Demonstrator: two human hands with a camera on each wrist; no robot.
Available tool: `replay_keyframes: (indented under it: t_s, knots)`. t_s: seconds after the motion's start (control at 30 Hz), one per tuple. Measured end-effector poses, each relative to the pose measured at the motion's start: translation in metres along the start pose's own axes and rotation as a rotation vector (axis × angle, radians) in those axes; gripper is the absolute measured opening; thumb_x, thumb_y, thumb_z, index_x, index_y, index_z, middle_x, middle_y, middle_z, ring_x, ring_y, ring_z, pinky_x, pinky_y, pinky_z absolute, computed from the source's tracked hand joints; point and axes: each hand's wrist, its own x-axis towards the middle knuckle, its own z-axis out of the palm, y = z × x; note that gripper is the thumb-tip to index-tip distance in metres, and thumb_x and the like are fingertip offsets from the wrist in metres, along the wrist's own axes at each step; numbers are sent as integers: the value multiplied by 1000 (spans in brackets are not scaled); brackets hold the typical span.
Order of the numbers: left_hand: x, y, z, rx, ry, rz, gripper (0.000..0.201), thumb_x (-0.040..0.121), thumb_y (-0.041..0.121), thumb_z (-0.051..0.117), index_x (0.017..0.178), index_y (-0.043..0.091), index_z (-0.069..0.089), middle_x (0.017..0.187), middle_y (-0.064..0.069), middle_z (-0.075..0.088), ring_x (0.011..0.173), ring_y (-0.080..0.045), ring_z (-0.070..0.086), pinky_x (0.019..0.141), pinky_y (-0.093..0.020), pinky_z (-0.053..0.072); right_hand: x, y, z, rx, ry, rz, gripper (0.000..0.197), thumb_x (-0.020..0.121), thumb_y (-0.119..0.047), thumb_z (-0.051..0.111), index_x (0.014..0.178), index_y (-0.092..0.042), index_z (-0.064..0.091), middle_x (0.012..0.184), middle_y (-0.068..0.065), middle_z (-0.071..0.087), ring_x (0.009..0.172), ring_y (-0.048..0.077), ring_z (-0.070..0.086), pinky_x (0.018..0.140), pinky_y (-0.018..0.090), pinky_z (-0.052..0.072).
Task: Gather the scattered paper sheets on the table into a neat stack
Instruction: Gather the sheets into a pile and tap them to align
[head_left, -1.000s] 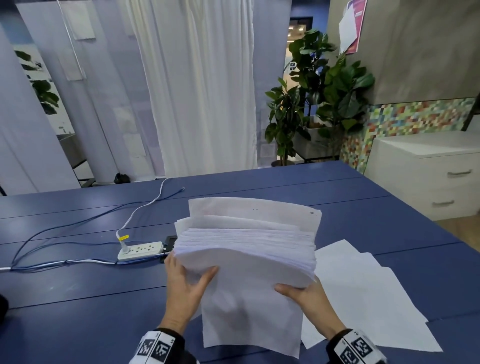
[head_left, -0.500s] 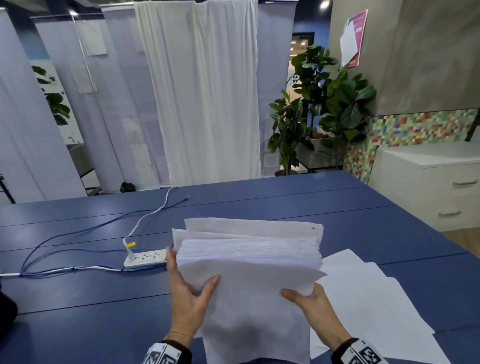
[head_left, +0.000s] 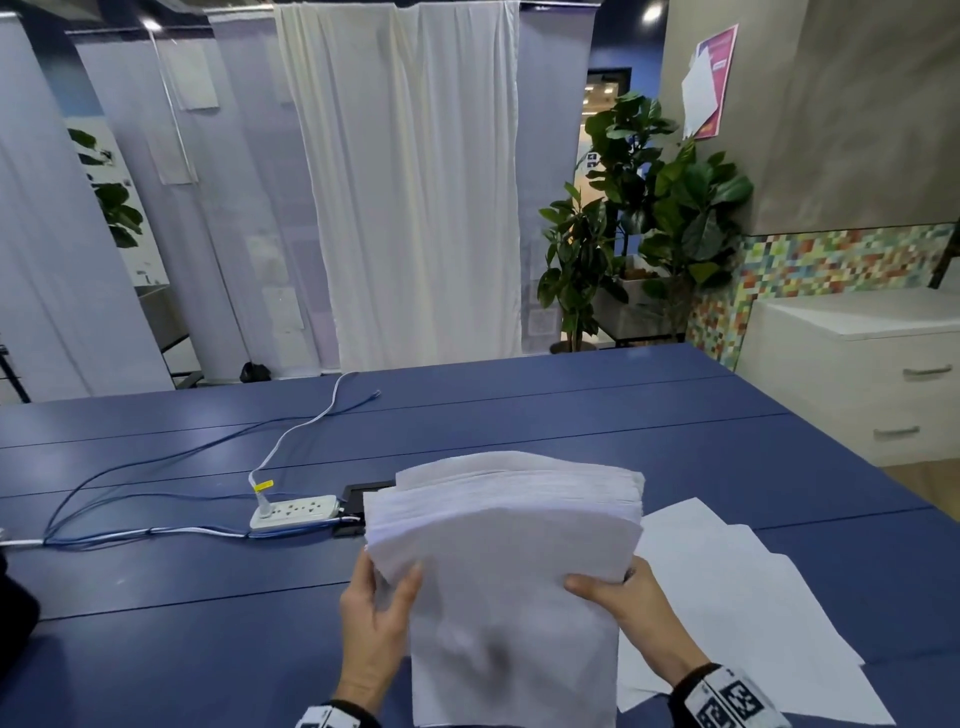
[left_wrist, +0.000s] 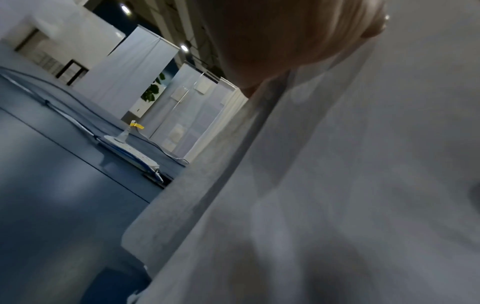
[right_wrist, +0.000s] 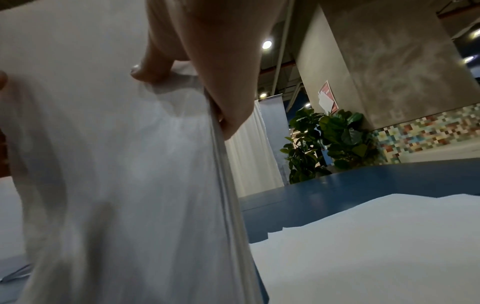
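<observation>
Holding stack (head_left: 501, 551) upright over blue table (head_left: 675, 447), sheet edges fanning at top. Left hand (head_left: 374, 631) gripping left edge, thumb across front sheet. Right hand (head_left: 636, 610) clamping right edge, thumb in front, fingers behind. Loose sheets (head_left: 727, 587) lying flat on table to the right, overlapping. Power strip (head_left: 293, 511) sitting left of stack.

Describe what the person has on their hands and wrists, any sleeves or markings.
Both hands are bare, no gloves. The left hand and right hand each end at a white wristband printed with black square code markers, with dark sleeve edges beneath. No rings or cables are visible.
</observation>
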Motion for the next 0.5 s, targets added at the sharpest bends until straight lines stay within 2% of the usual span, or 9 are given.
replay_keyframes:
  t_s: [0.07,0.17,0.2,0.23,0.3,0.37,0.4,0.43,0.5]
  knots:
    - [2,6,1,-13,36,-19,34,62,37,75,84,20,55,78,-1,67,63,13,60,60,-3,47,0,-5,2,9,-10,-14,30,46,-14,82,75,-17,74,83,-2,77,75,9,71,64,18,55]
    - [7,2,1,-51,25,-18,81,40,69,76,96,15,56,79,1,71,72,8,64,64,-7,50,1,-8,3,-18,2,-48,38,49,-13,79,86,-19,70,85,-6,76,80,4,70,69,17,55]
    - [6,1,3,-47,28,-36,86,39,70,75,100,13,56,83,3,71,75,7,65,66,-7,50,2,-8,4,-27,14,-47,39,50,-14,80,87,-19,70,87,-4,76,81,7,70,70,19,56]
    - [5,-2,5,-48,14,-61,82,40,66,77,99,14,58,83,5,72,78,7,65,67,-6,49,1,-8,6,-30,23,-45,36,51,-14,80,85,-19,71,87,-2,76,81,8,71,70,20,56]
    - [5,-3,14,-36,18,-113,54,49,47,80,91,20,61,79,17,74,82,2,68,66,-4,48,3,-6,11,-14,41,-56,28,53,-13,79,79,-17,73,82,-2,76,75,12,71,66,20,56]
    - [8,0,20,-27,45,-141,23,73,15,76,90,18,62,76,21,73,86,-12,69,65,-7,50,5,-9,16,9,91,-54,25,55,-9,81,78,-13,72,77,2,76,70,18,71,61,23,56]
    - [11,5,22,-35,65,-139,20,78,1,68,91,15,62,74,21,73,81,-11,69,63,-8,51,6,-13,18,27,110,-62,24,58,-5,82,78,-12,71,75,3,76,69,19,70,60,23,56]
    - [15,11,23,-55,85,-129,22,79,-5,64,93,11,62,73,20,73,75,-5,69,62,-9,52,8,-18,20,50,118,-75,22,61,-1,81,78,-11,70,73,2,76,67,18,70,58,22,55]
    - [23,30,28,-85,116,-66,27,76,-3,69,99,8,60,74,19,73,68,4,66,63,-9,52,9,-31,21,87,119,-132,22,68,5,75,80,-12,68,70,-4,75,65,12,70,56,18,54]
